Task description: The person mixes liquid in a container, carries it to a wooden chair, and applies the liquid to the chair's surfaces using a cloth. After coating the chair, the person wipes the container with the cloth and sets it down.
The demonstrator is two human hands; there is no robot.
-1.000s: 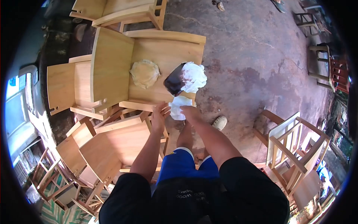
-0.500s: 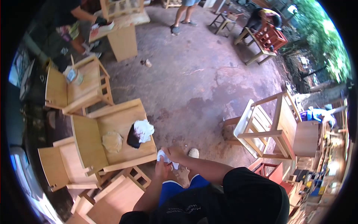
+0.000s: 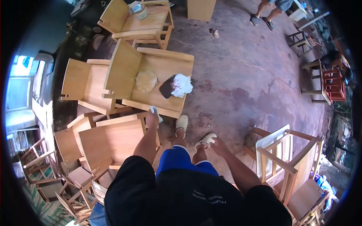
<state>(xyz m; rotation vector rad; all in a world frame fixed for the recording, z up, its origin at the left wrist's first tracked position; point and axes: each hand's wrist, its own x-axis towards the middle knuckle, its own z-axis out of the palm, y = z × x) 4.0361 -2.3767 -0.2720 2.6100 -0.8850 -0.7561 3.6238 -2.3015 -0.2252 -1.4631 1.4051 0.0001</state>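
Observation:
My left hand [image 3: 152, 119] is closed around a small white cloth [image 3: 154, 109], close to the front edge of a light wooden chair [image 3: 158, 109]. On that chair's seat lie a round beige pad-like item [image 3: 146, 81], a dark container or piece [image 3: 166, 88] and a crumpled white cloth [image 3: 182, 86] partly over it. My right hand [image 3: 218, 146] hangs beside my cream clog [image 3: 206, 140], fingers loosely apart, with nothing visible in it.
More unfinished wooden chairs [image 3: 113, 139] crowd my left. A chair holding a tub [image 3: 140, 12] stands beyond. At right is an upturned wooden frame [image 3: 292, 158] beside a white-edged piece. A person's legs [image 3: 269, 11] and a red-brown chair [image 3: 333, 86] are farther off.
My hands were together at the white cloth; they are now apart, with the cloth in my left and my right moved away to the right. The view has swung left.

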